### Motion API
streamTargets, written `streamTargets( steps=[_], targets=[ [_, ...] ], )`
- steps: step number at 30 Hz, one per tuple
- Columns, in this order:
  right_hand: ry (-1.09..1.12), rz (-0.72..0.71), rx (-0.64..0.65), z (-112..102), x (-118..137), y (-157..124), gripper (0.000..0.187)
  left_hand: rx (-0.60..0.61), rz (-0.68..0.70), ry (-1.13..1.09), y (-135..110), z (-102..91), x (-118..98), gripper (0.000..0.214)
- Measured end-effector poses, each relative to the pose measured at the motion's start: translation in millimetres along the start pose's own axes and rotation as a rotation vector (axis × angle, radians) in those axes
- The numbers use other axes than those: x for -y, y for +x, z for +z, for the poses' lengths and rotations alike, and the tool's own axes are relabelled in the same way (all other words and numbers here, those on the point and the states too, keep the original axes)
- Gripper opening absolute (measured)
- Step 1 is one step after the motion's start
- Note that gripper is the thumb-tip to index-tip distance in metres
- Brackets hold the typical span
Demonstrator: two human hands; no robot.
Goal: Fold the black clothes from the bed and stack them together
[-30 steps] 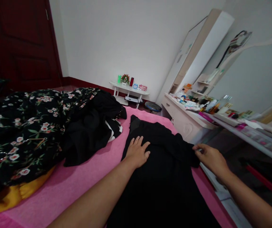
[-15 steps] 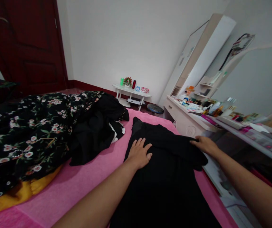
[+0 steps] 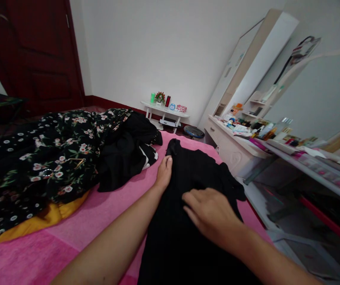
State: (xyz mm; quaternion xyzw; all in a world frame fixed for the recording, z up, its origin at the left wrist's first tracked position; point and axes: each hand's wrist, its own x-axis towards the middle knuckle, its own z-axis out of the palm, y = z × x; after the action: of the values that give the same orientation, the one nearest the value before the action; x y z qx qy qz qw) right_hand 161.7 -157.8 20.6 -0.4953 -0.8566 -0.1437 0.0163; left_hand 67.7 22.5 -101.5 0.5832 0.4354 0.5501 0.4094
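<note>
A black garment with short sleeves lies spread lengthwise on the pink bed cover. At its left edge, just below the left sleeve, my left hand is closed on the cloth with the thumb on top. My right hand is over the middle of the garment, slightly blurred, its fingers bent and the thumb apart from them. I see no cloth between them. The garment's right sleeve lies outspread toward the bed's right edge.
Heaped clothes, floral and black, cover the bed's left side, with yellow cloth underneath. To the right stands a dressing table crowded with bottles. A low white stand is against the far wall.
My right hand has let go of the right sleeve and moved left over the garment's middle. My left hand has shifted forward to the left edge. The right sleeve now lies flatter.
</note>
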Motion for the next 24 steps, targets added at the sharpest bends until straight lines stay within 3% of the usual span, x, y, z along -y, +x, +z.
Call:
streamTargets(
  steps=[3,5,10,13,15,17,20,24],
  targets=[
    [0.128,-0.025,0.171,20,35,-17,0.019,-0.01,0.001,-0.022,3,-0.5,5,0.035],
    [0.217,0.034,0.138,21,37,-28,0.032,-0.007,0.029,-0.025,3,0.4,8,0.033],
    [0.332,0.295,-0.121,19,3,-46,0.043,0.003,0.091,0.035,1,1.2,9,0.034],
    [0.46,0.517,-0.1,36,-12,-54,0.062,0.007,0.106,0.062,0,-0.1,9,0.034],
    [0.578,0.593,-0.037,47,-13,-57,0.058,0.01,0.107,0.07,0,-0.8,9,0.034],
    [0.678,0.609,-0.028,50,-10,-59,0.035,0.012,0.107,0.074,0,-1.1,10,0.035],
    [0.75,0.654,-0.213,38,-2,-60,0.013,0.016,0.104,0.078,1,-0.9,11,0.036],
    [0.902,0.733,-0.534,19,14,-76,0.017,0.022,0.098,0.08,0,-0.4,11,0.038]
  ],
)
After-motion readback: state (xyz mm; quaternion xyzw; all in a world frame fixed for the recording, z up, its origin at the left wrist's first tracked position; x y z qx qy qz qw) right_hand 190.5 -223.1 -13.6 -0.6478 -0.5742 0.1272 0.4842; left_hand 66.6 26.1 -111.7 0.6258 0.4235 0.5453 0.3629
